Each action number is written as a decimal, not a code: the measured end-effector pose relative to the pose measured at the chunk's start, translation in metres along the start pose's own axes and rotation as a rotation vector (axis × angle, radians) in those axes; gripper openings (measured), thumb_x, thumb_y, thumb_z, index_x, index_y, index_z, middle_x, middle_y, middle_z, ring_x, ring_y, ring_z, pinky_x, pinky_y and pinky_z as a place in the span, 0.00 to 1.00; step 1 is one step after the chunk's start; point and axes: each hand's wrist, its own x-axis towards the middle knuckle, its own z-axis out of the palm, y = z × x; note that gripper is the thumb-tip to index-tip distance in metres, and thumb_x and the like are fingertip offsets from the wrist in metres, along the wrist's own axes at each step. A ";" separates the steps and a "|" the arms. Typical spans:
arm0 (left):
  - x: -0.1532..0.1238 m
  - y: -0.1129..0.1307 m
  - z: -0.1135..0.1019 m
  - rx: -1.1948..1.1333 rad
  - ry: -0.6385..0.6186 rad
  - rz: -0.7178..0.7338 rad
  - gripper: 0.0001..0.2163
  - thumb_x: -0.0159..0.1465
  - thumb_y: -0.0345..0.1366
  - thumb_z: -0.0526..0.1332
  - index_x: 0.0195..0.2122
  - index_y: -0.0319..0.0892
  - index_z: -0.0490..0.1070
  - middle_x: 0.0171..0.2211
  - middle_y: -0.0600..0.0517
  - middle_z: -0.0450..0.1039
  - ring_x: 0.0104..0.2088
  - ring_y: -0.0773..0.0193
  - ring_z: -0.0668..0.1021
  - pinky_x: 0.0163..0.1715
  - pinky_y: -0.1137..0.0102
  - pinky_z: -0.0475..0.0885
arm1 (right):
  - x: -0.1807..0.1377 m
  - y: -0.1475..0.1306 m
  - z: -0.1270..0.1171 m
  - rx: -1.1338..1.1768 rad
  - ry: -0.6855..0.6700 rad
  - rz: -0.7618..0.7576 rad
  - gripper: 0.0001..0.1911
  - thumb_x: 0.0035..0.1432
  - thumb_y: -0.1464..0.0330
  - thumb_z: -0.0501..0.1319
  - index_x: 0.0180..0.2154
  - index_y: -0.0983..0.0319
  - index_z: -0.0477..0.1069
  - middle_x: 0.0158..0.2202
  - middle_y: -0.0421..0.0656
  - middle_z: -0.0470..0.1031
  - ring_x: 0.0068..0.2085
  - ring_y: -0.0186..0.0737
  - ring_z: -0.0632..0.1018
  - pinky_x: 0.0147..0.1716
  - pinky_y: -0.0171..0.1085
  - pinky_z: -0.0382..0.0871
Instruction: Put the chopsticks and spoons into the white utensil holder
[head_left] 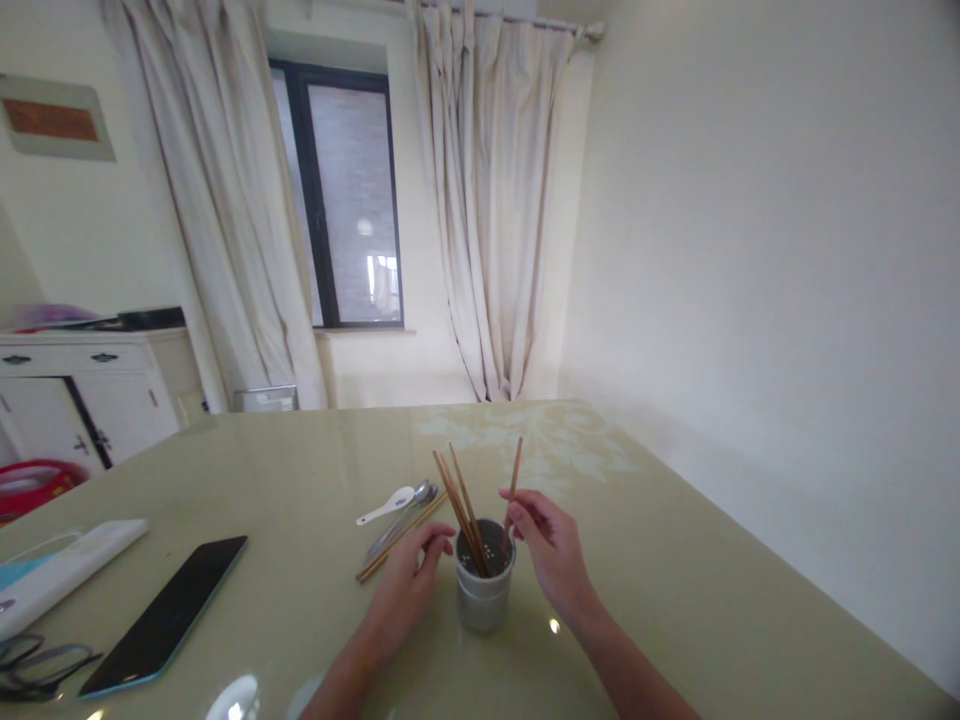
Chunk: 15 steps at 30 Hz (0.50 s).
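A grey cylindrical cup [484, 602] stands upright on the table, with several wooden chopsticks [461, 500] leaning to the left inside it. Between the thumb and fingers of my right hand [551, 545] is another chopstick [516, 470], held nearly upright, its lower end inside the cup's right side. My left hand [411, 572] rests just left of the cup with fingers loosely bent and nothing visible in them; whether it touches the cup, I cannot tell. Beyond it lie a white spoon [388, 505], metal spoons [420, 495] and more wooden chopsticks [401, 535].
On the left of the glossy table [315, 620] are a dark phone or tablet [169, 612], a white flat object [71, 570] and dark-framed glasses [45, 665]. A wall [780, 300] runs along the right edge. A white cabinet [120, 400] stands at the far left.
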 end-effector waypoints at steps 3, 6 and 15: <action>-0.003 0.003 0.006 -0.117 -0.112 -0.018 0.17 0.73 0.48 0.55 0.45 0.46 0.80 0.39 0.48 0.84 0.39 0.55 0.82 0.40 0.63 0.76 | -0.001 0.005 0.003 -0.038 0.020 0.005 0.26 0.58 0.47 0.72 0.47 0.60 0.84 0.32 0.46 0.82 0.33 0.45 0.80 0.34 0.40 0.74; -0.003 -0.001 0.010 -0.179 -0.136 -0.054 0.18 0.72 0.50 0.55 0.46 0.45 0.79 0.40 0.47 0.84 0.40 0.55 0.82 0.41 0.63 0.76 | -0.001 0.008 0.003 -0.070 0.036 0.003 0.25 0.60 0.47 0.71 0.48 0.60 0.85 0.35 0.47 0.84 0.35 0.47 0.80 0.36 0.41 0.74; -0.002 0.002 0.010 -0.227 -0.211 -0.045 0.20 0.73 0.54 0.53 0.47 0.46 0.79 0.45 0.46 0.83 0.44 0.55 0.83 0.47 0.62 0.78 | 0.002 0.007 0.004 -0.060 0.054 0.051 0.25 0.56 0.49 0.74 0.47 0.60 0.85 0.35 0.48 0.85 0.31 0.45 0.79 0.31 0.40 0.71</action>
